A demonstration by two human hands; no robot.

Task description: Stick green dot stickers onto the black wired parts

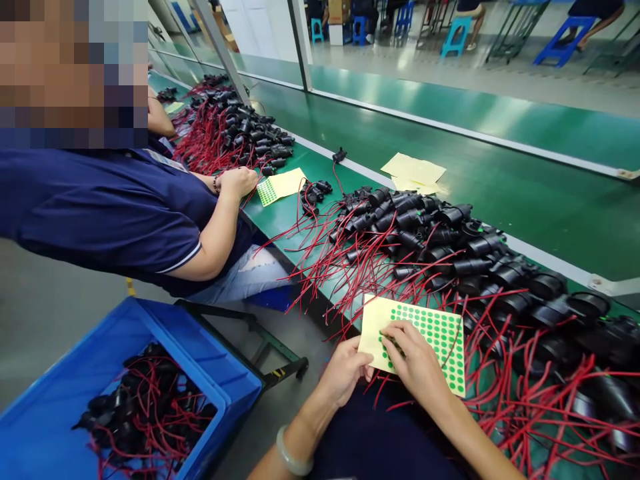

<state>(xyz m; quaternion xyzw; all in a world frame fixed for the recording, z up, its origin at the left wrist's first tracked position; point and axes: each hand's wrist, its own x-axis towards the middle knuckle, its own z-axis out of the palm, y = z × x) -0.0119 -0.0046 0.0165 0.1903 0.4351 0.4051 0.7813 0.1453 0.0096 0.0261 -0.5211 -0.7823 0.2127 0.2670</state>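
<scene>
The left hand (347, 373) is pinching the lower left corner of a pale yellow sheet (443, 330), while the right hand (417, 357) is arching over its green dots (453, 363), thumb and fingertips drawn close together; whether a dot is sitting between them, I cannot tell. The sheet is slanting over the near edge of the bench (313, 160), just in front of a heap of red-wired black parts (415, 227). The right hand seems to be picking at a dot, so the left is best holding the corner firmly, leaving no slack near the dots. The fingertips should be working a nail under one rim, peeling low and slowly, and touching as little sticky backing as possible, without catching loose wires.
</scene>
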